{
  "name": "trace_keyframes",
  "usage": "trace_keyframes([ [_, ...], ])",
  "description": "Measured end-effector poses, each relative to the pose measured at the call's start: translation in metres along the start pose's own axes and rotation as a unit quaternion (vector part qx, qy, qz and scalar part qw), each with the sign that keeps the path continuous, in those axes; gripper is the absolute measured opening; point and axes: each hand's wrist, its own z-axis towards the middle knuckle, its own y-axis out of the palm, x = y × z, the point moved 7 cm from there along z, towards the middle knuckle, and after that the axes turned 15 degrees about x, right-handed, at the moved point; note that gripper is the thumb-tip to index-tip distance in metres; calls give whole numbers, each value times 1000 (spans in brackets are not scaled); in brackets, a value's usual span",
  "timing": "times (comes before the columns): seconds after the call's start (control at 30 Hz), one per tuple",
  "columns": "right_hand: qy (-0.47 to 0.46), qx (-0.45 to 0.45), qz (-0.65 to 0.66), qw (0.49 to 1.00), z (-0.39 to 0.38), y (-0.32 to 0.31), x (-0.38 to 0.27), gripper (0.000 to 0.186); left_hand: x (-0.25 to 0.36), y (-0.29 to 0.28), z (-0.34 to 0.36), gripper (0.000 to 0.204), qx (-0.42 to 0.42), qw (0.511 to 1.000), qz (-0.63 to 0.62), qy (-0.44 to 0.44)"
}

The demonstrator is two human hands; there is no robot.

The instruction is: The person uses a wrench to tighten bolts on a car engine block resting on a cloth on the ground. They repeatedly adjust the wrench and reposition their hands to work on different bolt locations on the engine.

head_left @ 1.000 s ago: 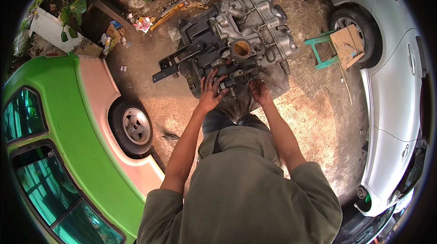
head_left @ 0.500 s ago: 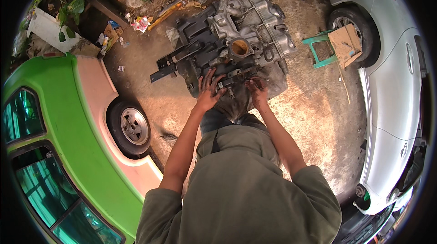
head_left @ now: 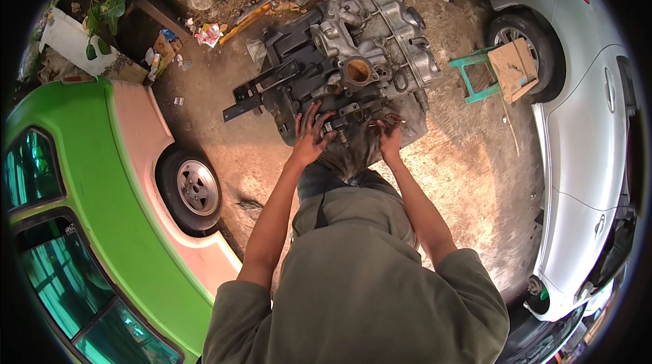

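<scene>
The fingers of my left hand (head_left: 311,141) are spread apart, their blackened tips resting on the dark near side of the engine (head_left: 370,48). On my right hand (head_left: 390,141), the fingers are closed together around a thin metal rod (head_left: 403,121), which lies crosswise with its pale end poking out to the right; I can't make out what sort of tool or part it is. Between my two hands a small dark fitting (head_left: 342,136) juts toward me.

The engine sits right in front of me, tilted across my view, though whatever supports it is hidden. Just past my fingers is a round intake port (head_left: 358,70), brownish inside, with silver castings beyond it and to its right. A flat black bracket (head_left: 243,107) sticks out at the left.

Around it all spreads the concrete floor (head_left: 468,187). To my left stands a green car (head_left: 88,140) with a pinkish lower body. To my right is a silver car (head_left: 587,153), and near its rear wheel (head_left: 553,58) a green plastic stool (head_left: 483,92) bears a piece of cardboard (head_left: 514,68). Farther off, litter (head_left: 209,34) lies near a leafy plant (head_left: 112,7).
</scene>
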Motion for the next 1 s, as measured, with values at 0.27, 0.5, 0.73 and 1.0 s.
trace_keyframes([
  [0.27, 187, 36, 135, 972, 28, -7, 42, 35, 2, -2, 1, 54, -11, 1000, -8, -8],
  [0.5, 195, 0, 161, 967, 33, -5, 41, 32, 0, 0, 1, 54, -18, 1000, 0, -14],
  [0.73, 185, -36, 167, 968, 27, -4, 34, 28, 0, 0, 1, 54, -4, 1000, -9, -3],
  [1.0, 102, -87, 234, 963, 24, -1, 34, 33, 1, 1, 1, 53, -9, 1000, 2, -4],
])
